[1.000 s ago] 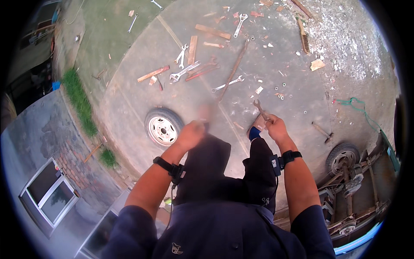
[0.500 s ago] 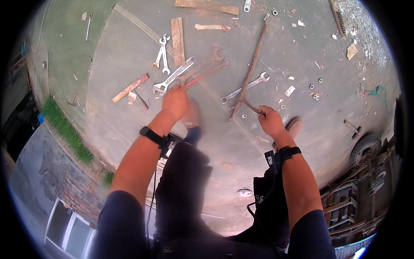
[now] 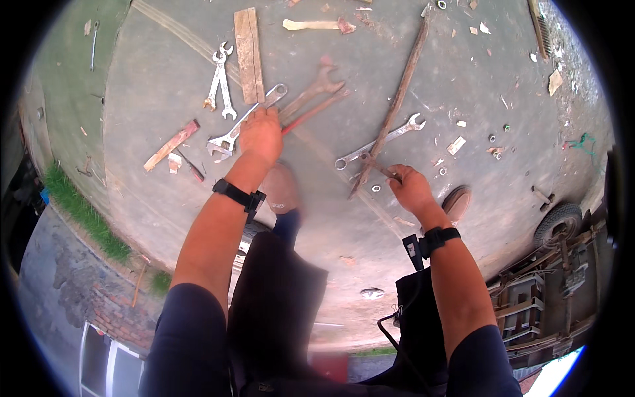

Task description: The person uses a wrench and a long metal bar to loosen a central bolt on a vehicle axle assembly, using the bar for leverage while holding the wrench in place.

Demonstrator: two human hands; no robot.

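A strip of bright green grass [image 3: 88, 215] borders a grey wall [image 3: 46, 264] with a reddish brick patch [image 3: 118, 312] at left, while a black rubber tyre [image 3: 553, 223] sits at right beyond what looks like a tangled green cord [image 3: 585, 141].

Adjustable wrench [image 3: 224, 143]: bare metal, smooth, bright, glossy. Short wrench [image 3: 379, 167]: metal, dull, rust-toned, matt. Long bar [image 3: 401, 86]: rough, matt, crusty-looking; wood or rusted metal, cannot tell. Combination wrench [image 3: 400, 132]: silvery metal, smooth, some shine. Plank [image 3: 249, 56]: raw wood, dry, unvarnished, grain visible. Ground [image 3: 165, 79]: concrete by its look, matt, dusty, scuffed. Sleeve [image 3: 192, 321]: matt cloth, soft folds. Tyre [image 3: 548, 228]: rubber, dull. Wall [image 3: 122, 324]: rough brick, exposed beside smoother render.
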